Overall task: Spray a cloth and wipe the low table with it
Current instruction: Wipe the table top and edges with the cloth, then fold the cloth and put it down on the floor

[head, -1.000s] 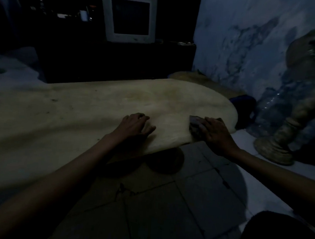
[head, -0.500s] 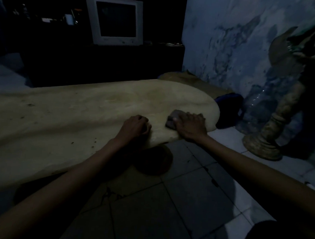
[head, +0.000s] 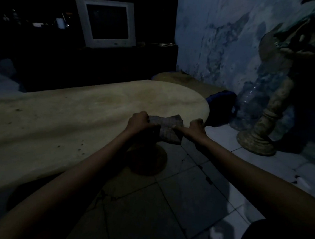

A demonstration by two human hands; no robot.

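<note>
The low table (head: 64, 117) is a long pale slab with a rounded right end, seen in dim light. A grey patterned cloth (head: 168, 129) hangs over the table's near edge by that end, stretched between both hands. My left hand (head: 140, 123) grips its left side with closed fingers. My right hand (head: 194, 130) grips its right side. Part of the cloth droops below the edge towards the floor. No spray bottle is in sight.
A round dark table base (head: 150, 161) stands under the edge on the tiled floor (head: 175, 203). A stone pedestal figure (head: 259, 136) stands at the right, with a clear plastic bottle (head: 250, 101) and a blue object (head: 222, 104) beside it. A grey monitor (head: 105, 23) sits on dark shelving behind.
My right hand had been sliding the cloth leftwards along the table edge. My left hand left the tabletop and took hold of the cloth, which is now lifted and held by both hands.
</note>
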